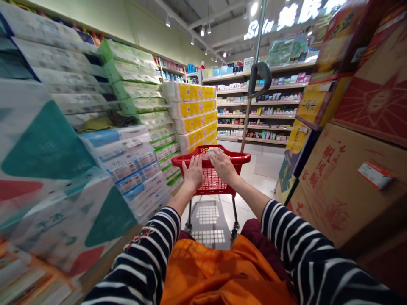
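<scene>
A red plastic shopping cart (212, 180) stands in front of me on metal legs with small wheels. My left hand (193, 173) rests at the near left part of its rim, fingers stretched forward and apart, holding nothing. On the right side of the basket, my right hand (224, 166) has its fingers over a crumpled pale cloth (215, 151), pressed at the basket's top. Much of the cloth is hidden under the fingers. From the cart's right side rises a tall metal pole (246, 118) with a dark grey looped handle (260, 79).
Stacked tissue packs (136, 165) line the left, with yellow-and-white packs (193, 114) farther on. Large cardboard cartons (343, 190) and yellow boxes (313, 103) crowd the right. Shelves of small bottles and boxes (270, 111) cross the far end. Pale floor tiles (260, 178) run between.
</scene>
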The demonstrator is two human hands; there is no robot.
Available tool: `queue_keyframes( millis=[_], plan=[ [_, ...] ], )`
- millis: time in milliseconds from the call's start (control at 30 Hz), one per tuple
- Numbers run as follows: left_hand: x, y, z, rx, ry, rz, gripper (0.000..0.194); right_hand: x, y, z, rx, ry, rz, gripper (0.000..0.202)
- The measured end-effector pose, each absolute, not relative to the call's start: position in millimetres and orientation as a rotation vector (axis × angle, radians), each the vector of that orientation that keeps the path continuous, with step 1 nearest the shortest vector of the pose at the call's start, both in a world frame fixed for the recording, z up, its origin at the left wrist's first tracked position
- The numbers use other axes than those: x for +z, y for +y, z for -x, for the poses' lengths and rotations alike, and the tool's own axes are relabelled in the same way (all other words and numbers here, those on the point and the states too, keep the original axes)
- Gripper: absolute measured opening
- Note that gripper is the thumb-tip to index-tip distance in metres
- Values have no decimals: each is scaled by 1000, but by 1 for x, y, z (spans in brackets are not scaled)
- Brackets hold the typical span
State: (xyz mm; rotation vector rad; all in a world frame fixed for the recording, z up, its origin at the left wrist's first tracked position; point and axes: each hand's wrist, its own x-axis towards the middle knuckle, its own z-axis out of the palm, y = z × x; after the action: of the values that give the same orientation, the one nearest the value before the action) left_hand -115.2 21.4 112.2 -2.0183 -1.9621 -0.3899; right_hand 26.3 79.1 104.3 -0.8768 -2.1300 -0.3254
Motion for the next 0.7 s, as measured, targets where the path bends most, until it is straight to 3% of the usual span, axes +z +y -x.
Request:
queue_keyframes(
  millis=[367, 600, 700],
  plan=[
    [105, 16, 117, -515, -1912, 1990, 71, 109, 106, -121, -249, -1831, 1297, 33],
    [105, 22, 119, -551, -1954, 2007, 73, 109, 94, -79, -267, -2127, 941, 34],
    [104, 25, 123, -571, -1941, 2028, 75, 110, 98, -90, -286, -2139, 981, 34]
  ],
)
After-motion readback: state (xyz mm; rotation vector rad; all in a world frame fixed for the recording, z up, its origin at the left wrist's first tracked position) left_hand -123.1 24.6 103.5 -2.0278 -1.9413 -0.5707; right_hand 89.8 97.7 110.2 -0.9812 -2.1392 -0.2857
